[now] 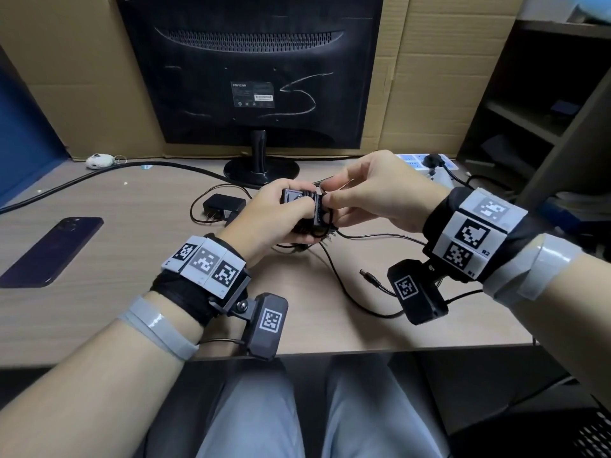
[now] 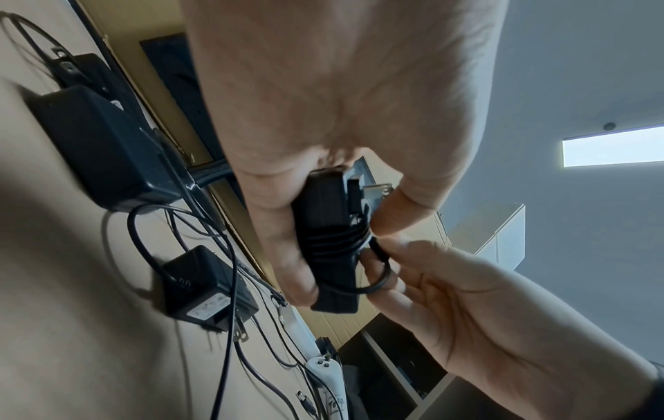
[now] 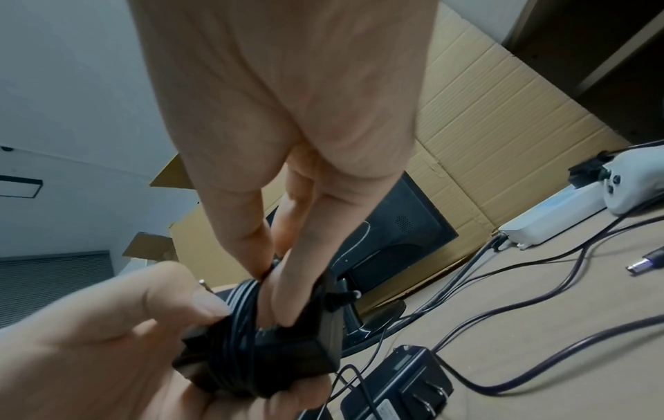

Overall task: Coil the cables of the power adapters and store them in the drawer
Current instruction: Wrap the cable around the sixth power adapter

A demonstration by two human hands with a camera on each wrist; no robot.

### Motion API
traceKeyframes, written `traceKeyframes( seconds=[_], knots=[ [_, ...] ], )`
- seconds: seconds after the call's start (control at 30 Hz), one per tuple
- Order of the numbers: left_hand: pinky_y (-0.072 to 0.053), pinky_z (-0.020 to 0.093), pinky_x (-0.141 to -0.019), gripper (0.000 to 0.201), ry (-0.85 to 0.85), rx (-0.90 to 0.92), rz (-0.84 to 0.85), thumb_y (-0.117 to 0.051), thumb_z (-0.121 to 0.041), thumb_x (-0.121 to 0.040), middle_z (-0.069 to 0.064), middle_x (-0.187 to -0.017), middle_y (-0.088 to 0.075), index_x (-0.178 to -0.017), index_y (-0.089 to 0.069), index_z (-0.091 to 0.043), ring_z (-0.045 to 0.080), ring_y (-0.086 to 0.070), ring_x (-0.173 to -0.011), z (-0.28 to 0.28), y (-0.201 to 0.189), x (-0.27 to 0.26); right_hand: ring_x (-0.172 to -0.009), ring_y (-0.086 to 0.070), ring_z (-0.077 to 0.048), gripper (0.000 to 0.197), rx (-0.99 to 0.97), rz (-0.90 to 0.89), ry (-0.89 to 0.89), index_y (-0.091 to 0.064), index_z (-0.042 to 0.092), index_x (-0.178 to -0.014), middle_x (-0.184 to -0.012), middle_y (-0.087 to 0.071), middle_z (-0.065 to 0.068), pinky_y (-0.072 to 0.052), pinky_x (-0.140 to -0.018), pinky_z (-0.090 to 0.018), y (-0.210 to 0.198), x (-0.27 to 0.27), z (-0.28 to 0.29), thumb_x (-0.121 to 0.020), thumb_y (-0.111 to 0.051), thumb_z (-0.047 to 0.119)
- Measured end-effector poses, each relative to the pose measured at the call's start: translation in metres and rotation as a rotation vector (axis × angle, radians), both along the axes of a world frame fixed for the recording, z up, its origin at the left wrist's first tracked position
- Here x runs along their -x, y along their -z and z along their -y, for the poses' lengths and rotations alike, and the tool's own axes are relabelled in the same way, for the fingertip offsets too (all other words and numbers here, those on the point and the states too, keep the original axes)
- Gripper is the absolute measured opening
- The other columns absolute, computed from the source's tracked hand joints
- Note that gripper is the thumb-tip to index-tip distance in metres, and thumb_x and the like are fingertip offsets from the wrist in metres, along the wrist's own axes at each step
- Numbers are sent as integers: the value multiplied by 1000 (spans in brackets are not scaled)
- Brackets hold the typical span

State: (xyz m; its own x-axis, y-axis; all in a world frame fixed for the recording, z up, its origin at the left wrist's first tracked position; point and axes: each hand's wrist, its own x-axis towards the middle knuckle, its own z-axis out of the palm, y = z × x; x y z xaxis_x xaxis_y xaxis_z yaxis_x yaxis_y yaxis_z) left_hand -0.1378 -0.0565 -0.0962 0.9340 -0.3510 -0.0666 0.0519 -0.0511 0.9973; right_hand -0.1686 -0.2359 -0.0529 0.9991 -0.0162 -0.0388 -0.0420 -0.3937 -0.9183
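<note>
My left hand [image 1: 284, 214] grips a black power adapter [image 1: 297, 201] above the desk's middle; its metal prongs show in the left wrist view. Its thin black cable [image 2: 334, 240] is wound round the body in several turns. My right hand [image 1: 330, 200] pinches the cable's last loop [image 2: 382, 274] against the adapter's side [image 3: 298, 349]. A second black adapter [image 1: 223, 204] lies on the desk just left of my hands with its cable loose. Another adapter [image 3: 398, 383] lies under my hands. No drawer is in view.
A monitor [image 1: 251, 67] stands behind on its round foot [image 1: 261, 168]. A dark phone [image 1: 53, 251] lies at the left. A white power strip [image 1: 426, 161] sits at the back right. Loose cables with a barrel plug [image 1: 368, 276] cross the desk [image 1: 148, 309] near the front edge.
</note>
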Motion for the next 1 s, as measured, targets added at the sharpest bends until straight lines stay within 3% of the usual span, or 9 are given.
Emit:
traceKeyframes(
  seconds=[0.13, 0.23, 0.37, 0.57, 0.7, 0.87, 1.0],
  knots=[
    [-63, 40, -68, 35, -40, 19, -26, -63, -10, -83, 24, -116, -71, -117, -67, -15, 37, -80, -82, 2, 3, -1, -82, -77, -30, 21, 77, -28, -25, -79, 3, -105, -96, -77, -28, -66, -80, -41, 0, 0, -2, -86, -77, -5],
    [-65, 43, -70, 30, -66, 22, -29, -58, -3, -92, 24, -121, -68, -120, -65, -13, 37, -79, -84, 1, 5, -4, -83, -79, -32, 21, 92, -43, -35, -79, 1, -103, -93, -78, -23, -65, -81, -41, -1, 1, -4, -84, -77, -8],
    [-64, 43, -65, 30, -87, 62, -30, -52, 0, -95, 20, -113, -68, -122, -64, -7, 33, -77, -76, -1, 1, -3, -79, -79, -35, 13, 92, -45, -7, -78, -4, -96, -89, -77, -25, -65, -80, -44, -5, 1, -8, -83, -80, -6],
    [-60, 44, -62, 36, -91, 66, -25, -45, 0, -87, 29, -116, -67, -115, -67, -3, 47, -72, -83, -2, -3, 0, -75, -79, -34, 11, 89, -88, -54, -77, 1, -94, -85, -77, -23, -65, -75, -38, -7, 6, -10, -84, -81, -2],
    [-63, 46, -64, 32, -51, 42, 9, -49, 0, -90, 25, -107, -68, -116, -68, -3, 38, -73, -77, -2, -6, 1, -80, -79, -36, 10, 38, -60, -49, -77, -3, -93, -88, -77, -25, -65, -79, -43, -5, 6, -10, -85, -81, -2],
    [-60, 37, -62, 26, -19, 5, 52, -59, -7, -96, 25, -107, -74, -120, -69, -8, 39, -77, -80, -5, -5, -2, -69, -77, -20, 15, 115, -4, -60, -78, 8, -93, -82, -79, -13, -61, -61, -29, -3, 5, -7, -82, -87, 14],
    [-59, 37, -61, 21, -34, 48, 47, -62, -11, -99, 19, -103, -71, -118, -70, -6, 30, -74, -78, -7, -5, -4, -60, -70, -10, 25, 111, 91, -69, -72, 12, -100, -75, -73, 1, -57, -55, -26, 4, 3, -4, -82, -88, 18]
  ],
)
